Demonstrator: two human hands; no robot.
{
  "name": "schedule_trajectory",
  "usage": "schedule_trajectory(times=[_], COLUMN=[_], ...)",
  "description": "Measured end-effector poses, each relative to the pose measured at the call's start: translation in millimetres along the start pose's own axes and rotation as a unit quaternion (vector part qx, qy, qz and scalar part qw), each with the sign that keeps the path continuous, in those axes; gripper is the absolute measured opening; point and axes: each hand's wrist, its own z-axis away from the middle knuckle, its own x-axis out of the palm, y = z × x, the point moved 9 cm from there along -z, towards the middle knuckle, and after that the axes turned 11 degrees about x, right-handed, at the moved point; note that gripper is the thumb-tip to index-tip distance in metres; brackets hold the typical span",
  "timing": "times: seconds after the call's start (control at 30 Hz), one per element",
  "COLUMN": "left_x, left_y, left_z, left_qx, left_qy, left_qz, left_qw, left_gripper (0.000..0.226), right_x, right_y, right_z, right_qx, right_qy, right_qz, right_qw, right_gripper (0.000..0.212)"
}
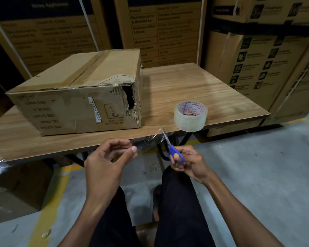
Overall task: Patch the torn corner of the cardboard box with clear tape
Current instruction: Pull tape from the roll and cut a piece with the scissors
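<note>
A strip of tape (pixel 146 143) is pinched in the left hand (pixel 105 157) at mid-frame, its length running right to scissors (pixel 171 148) gripped in the right hand (pixel 189 163), with the box's torn corner (pixel 130 98) directly above.

You are holding a strip of clear tape (pixel 146 142) in your left hand (pixel 107 157) while your right hand (pixel 187 162) is gripping blue-handled scissors (pixel 173 150), blades at the strip. The tape roll (pixel 190 115) is sitting at the table's (pixel 212 86) near edge, right of the cardboard box (pixel 78 93), whose torn corner (pixel 129 99) is facing you.
</note>
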Motion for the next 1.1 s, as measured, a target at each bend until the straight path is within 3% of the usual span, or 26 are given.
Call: schedule_trajectory(times=[0.07, 0.23, 0.43, 0.6, 0.8, 0.9, 1.03, 1.1], left_x=[-0.7, -0.2, -1.6, -0.1, -3.4, -9.7, -12.1, -12.0], left_y=[-0.9, -4.1, -12.1, -16.6, -18.5, -20.8, -20.5, -19.4], left_z=[-1.3, -3.1, -1.1, 2.5, 5.1, 3.3, 1.9, 2.6], left_qx=[-0.003, -0.014, -0.037, -0.047, -0.044, -0.046, -0.043, -0.041], left_qy=[-0.003, -0.004, 0.002, -0.005, -0.016, -0.002, -0.001, 0.0], left_qz=[-0.004, 0.003, 0.021, 0.023, -0.008, -0.011, -0.018, -0.016], left_qw=[1.0, 1.0, 0.999, 0.999, 0.999, 0.999, 0.999, 0.999], left_gripper=[0.02, 0.015, 0.015, 0.015, 0.016, 0.015, 0.016, 0.015], right_x=[-3.9, -4.7, 4.5, 6.7, -3.7, -1.8, -2.2, -1.1], right_y=[-0.9, -4.4, -15.0, -24.5, -17.8, -14.8, -19.9, -22.7], right_z=[1.8, 4.4, 2.0, -5.3, -7.5, 0.7, 7.4, 12.8], right_qx=[-0.01, -0.02, -0.012, -0.021, -0.013, -0.016, -0.015, -0.026], right_qy=[0.013, 0.03, 0.016, 0.023, 0.069, 0.075, 0.106, 0.122], right_qz=[0.001, 0.039, 0.047, 0.066, 0.044, 0.112, 0.205, 0.25], right_qw=[1.0, 0.999, 0.999, 0.997, 0.997, 0.991, 0.973, 0.96], right_gripper=[0.034, 0.042, 0.033, 0.058, 0.037, 0.037, 0.056, 0.05])
